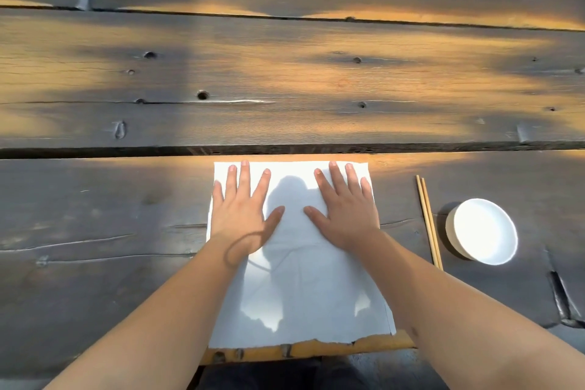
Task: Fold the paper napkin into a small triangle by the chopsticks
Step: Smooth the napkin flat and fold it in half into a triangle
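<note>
A white paper napkin [297,288] lies flat and unfolded on the wooden table, reaching from the plank gap to the near edge. My left hand [242,209] rests palm down on its upper left part, fingers spread. Palm down on the upper right part is my right hand [343,206], fingers also spread. Neither hand grips anything. A pair of wooden chopsticks [429,220] lies side by side to the right of the napkin, pointing away from me.
A small white dish [482,231] stands just right of the chopsticks. The table [285,79] is dark weathered planks with a wide gap just beyond the napkin. Its near edge [304,348] runs right under the napkin's lower border.
</note>
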